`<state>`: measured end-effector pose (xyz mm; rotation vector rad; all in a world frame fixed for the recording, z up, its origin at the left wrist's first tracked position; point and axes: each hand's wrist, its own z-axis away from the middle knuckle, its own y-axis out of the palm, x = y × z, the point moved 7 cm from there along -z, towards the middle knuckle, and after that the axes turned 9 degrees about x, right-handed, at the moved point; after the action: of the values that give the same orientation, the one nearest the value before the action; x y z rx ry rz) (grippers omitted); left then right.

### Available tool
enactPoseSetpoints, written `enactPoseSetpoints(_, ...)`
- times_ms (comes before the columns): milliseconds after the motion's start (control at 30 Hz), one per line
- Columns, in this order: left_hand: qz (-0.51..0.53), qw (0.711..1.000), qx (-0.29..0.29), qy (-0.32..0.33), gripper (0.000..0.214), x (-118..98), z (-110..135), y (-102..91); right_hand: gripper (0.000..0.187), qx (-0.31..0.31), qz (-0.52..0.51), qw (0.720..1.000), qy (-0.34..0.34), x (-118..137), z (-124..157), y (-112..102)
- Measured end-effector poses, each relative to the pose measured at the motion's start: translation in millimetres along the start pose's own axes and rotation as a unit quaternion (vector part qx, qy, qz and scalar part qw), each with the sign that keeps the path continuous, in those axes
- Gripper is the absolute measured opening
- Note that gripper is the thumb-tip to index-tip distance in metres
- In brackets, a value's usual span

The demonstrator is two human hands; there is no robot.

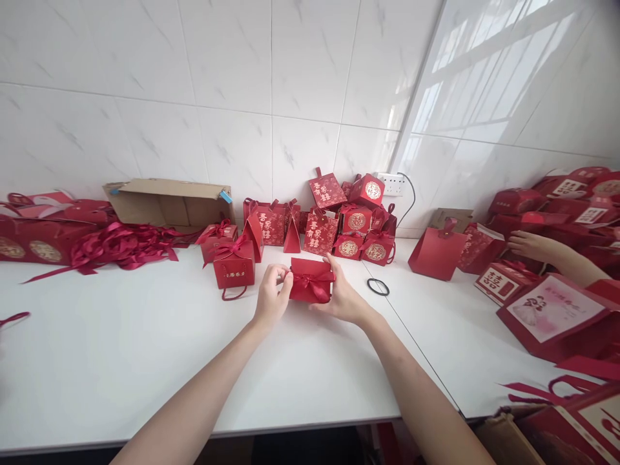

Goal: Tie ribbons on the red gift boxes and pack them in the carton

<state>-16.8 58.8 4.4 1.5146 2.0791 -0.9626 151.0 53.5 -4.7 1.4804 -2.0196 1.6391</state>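
A small red gift box [310,281] with a red ribbon bow on its front stands on the white table [121,361]. My left hand [272,298] pinches the ribbon at the box's left edge, fingers closed. My right hand [343,296] grips the box's right side, thumb on the front near the bow. Just left of my hands stands another red box tied with a bow [234,265].
A heap of finished red boxes [349,219] sits against the tiled wall, beside an open cardboard carton [167,201] and loose red ribbons [121,245]. A black hair band [378,287] lies on the table. Another person's hand [530,245] reaches among red bags at right.
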Motion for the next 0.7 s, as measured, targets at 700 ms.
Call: enactPoseSetpoints(700,0.154,0.964,-0.129,-0.172,0.024,21,1,-22.7,0.07,-0.194,-0.168,0.966,0.044,7,11,-26)
